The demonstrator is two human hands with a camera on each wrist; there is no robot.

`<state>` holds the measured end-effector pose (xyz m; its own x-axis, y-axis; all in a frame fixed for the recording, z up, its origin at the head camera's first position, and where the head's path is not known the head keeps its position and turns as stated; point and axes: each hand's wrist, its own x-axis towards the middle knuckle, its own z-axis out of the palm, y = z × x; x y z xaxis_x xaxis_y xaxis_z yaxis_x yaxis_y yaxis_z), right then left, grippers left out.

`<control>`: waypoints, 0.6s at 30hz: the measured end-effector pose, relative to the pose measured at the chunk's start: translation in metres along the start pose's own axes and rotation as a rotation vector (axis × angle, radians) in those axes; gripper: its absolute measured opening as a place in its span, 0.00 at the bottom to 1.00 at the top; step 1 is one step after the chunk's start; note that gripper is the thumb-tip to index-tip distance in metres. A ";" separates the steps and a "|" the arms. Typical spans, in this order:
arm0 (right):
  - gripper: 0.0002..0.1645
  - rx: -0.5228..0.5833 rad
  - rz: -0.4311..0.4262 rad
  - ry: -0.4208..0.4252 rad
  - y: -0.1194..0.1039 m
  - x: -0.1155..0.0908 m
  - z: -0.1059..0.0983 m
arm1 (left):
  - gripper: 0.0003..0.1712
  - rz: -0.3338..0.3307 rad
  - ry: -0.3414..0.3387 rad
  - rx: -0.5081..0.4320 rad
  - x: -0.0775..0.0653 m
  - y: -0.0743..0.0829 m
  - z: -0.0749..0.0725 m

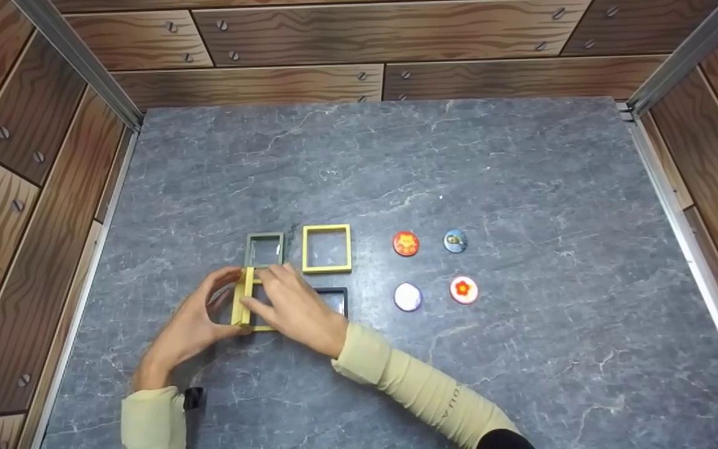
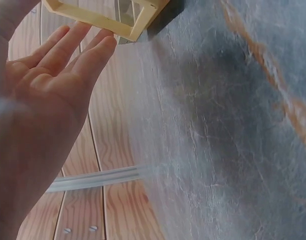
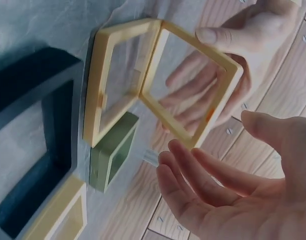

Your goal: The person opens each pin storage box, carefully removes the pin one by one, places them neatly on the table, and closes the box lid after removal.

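Observation:
A yellow hinged display frame [image 1: 248, 298] stands opened, one half flat on the table and the other tilted up, with clear film in the flat half. My left hand [image 1: 184, 321] holds the raised half by its edges, thumb on one side and fingers on the other. Fairly straight, the fingers of my right hand [image 1: 300, 308] come up to the raised half; in the right wrist view the fingertips [image 3: 173, 146] are right at its lower corner. A small green frame [image 1: 265, 236] lies just beyond. The black frame [image 1: 344, 304] beside it is partly hidden by my right hand.
Another yellow frame [image 1: 326, 270] lies behind the black one. To the right are four round badges, several in all: orange [image 1: 406, 243], blue [image 1: 455, 241], whitish [image 1: 407, 297] and white with a red flower [image 1: 464, 290]. Wood-patterned walls [image 1: 334, 31] enclose the table.

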<state>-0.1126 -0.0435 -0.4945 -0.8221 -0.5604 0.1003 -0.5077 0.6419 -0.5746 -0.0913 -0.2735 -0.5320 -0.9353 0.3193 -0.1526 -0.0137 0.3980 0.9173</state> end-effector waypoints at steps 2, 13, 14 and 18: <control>0.31 0.007 0.002 0.002 0.000 0.003 0.002 | 0.59 0.006 0.005 0.006 0.001 0.000 0.000; 0.25 0.018 0.007 0.034 0.003 0.011 0.008 | 0.59 0.007 0.015 0.042 0.002 0.000 0.003; 0.24 0.030 0.010 0.035 0.002 0.012 0.008 | 0.59 0.009 0.014 0.035 0.002 0.000 0.003; 0.22 0.071 0.020 0.025 0.001 0.013 0.009 | 0.58 0.016 0.019 0.046 0.002 0.000 0.003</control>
<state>-0.1214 -0.0542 -0.5011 -0.8386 -0.5339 0.1078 -0.4722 0.6139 -0.6326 -0.0920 -0.2704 -0.5338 -0.9416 0.3101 -0.1309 0.0170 0.4321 0.9017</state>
